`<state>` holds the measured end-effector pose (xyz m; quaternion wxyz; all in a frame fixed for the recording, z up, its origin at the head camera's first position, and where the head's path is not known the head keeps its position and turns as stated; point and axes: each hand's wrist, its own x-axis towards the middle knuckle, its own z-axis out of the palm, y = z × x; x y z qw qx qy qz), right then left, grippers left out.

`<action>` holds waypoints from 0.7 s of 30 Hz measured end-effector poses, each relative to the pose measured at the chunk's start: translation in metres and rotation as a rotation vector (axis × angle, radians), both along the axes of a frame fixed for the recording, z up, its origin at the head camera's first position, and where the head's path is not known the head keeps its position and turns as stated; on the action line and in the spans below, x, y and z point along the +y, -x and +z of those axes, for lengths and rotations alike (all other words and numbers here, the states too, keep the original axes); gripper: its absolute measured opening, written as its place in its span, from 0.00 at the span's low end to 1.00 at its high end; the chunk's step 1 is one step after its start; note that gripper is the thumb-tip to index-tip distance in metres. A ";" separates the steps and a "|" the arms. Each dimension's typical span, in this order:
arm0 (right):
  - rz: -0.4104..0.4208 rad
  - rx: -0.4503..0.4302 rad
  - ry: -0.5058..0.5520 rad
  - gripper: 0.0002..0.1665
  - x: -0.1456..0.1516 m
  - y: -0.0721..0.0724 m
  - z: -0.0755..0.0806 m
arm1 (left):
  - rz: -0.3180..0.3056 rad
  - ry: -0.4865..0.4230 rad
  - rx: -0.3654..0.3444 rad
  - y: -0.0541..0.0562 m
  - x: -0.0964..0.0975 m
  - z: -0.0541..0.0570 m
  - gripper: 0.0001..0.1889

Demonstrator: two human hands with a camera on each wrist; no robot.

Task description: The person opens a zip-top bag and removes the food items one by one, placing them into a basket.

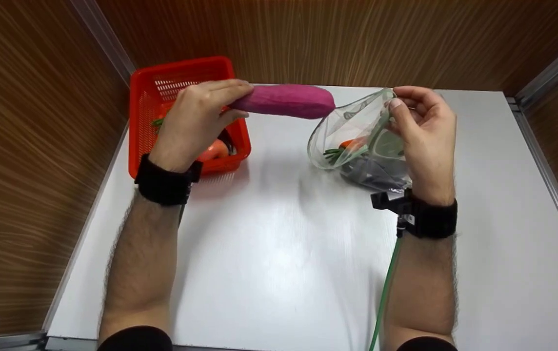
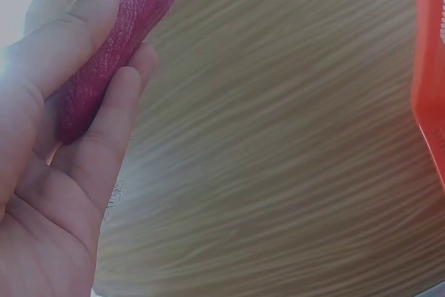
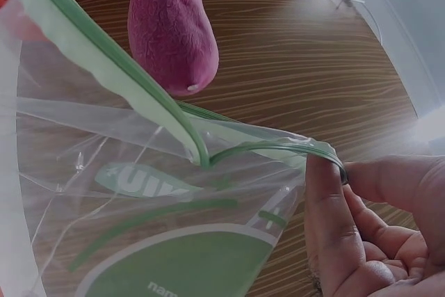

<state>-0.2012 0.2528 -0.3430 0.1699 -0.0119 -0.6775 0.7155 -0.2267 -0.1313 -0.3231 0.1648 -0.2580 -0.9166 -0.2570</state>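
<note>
Gripping one end of a purple vegetable [image 1: 286,101] with our left hand [image 1: 198,112], we leave its tip free near the plastic bag [image 3: 174,262], apparently so our hand clears its mouth. Our right hand [image 1: 428,124] pinches the bag's rim, likely to spread it; a red basket [image 1: 135,112] sits below the left.

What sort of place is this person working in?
Probably a partly enclosed work booth, though the pictures can't say what building it's in: wood-grain panels stand around three sides of a white table, with metal strips at the corners.
</note>
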 end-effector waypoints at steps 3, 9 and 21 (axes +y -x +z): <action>0.002 0.002 0.004 0.10 0.000 0.000 0.001 | 0.041 -0.002 -0.003 0.001 -0.007 0.001 0.26; 0.002 0.000 -0.001 0.12 0.000 0.000 0.001 | 0.129 0.012 -0.052 0.006 -0.018 0.001 0.27; 0.003 0.009 -0.001 0.11 -0.001 0.000 0.000 | 0.252 -0.012 -0.089 0.022 -0.036 -0.005 0.27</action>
